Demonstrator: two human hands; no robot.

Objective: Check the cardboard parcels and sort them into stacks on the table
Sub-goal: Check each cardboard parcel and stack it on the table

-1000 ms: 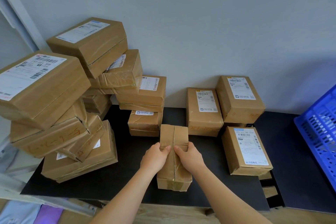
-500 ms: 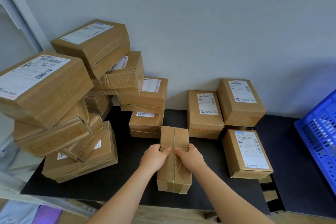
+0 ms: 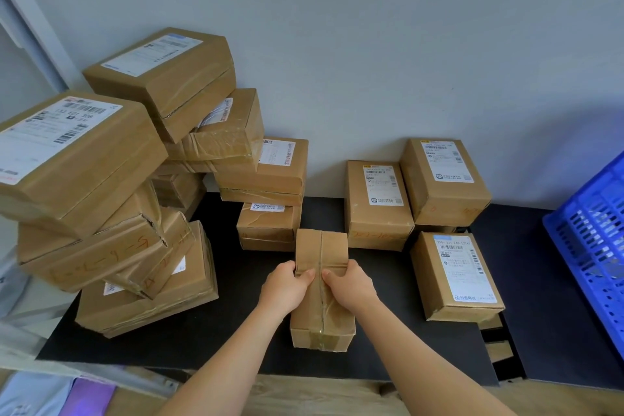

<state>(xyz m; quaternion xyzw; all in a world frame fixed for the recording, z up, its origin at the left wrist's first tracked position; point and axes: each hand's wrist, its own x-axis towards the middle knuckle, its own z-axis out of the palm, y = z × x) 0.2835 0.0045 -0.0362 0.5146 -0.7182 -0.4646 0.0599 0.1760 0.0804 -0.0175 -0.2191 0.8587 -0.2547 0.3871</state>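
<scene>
Right side: a blue plastic crate with slotted walls, cut off by the edge of view. Rear: a plain pale grey wall, unmarked. Upper left: a white frame member running diagonally. Along the bottom: a light wooden surface. Bottom left corner: a purple item beside pale blue-grey material; neither can be identified.

held parcel: brown cardboard, matt, creased; glossy clear tape on seam
stacked parcels: same cardboard w/ shiny wrinkled tape
labels: white paper, smooth
surface: black, matt
crate: blue plastic, sl. sheen
wall: pale, matt, smooth
front edge: light wood, grain visible
</scene>
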